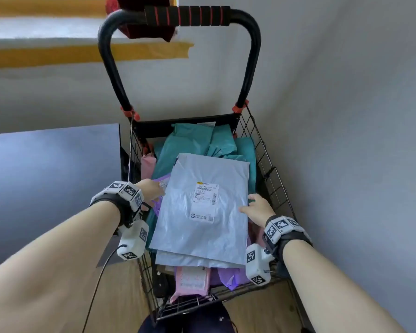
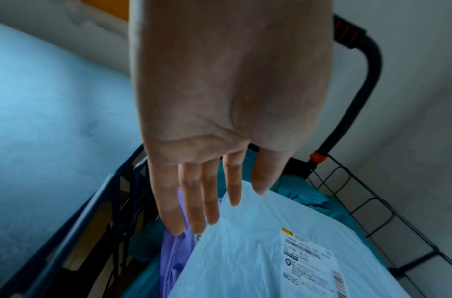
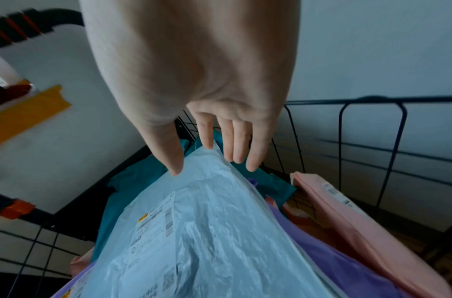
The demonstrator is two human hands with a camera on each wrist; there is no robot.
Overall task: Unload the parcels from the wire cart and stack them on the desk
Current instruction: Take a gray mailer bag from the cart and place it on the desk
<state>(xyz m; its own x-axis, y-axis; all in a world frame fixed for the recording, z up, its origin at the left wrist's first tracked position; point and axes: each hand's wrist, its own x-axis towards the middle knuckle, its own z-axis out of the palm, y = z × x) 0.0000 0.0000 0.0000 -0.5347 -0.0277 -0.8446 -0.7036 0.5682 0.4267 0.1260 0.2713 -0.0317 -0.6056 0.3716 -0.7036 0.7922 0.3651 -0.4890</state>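
A flat grey-blue parcel with a white shipping label lies on top of the pile in the black wire cart. My left hand is at the parcel's left edge, fingers straight. In the left wrist view the left hand has its thumb on the grey-blue parcel and its other fingers reaching down beside the edge. My right hand is at the right edge. In the right wrist view the right hand has its thumb on top of the grey-blue parcel and straight fingers just past the edge.
Teal parcels fill the cart's far end; a pink parcel and a purple parcel lie under the grey one. The cart handle rises ahead. A dark desk surface is at the left, a grey wall at the right.
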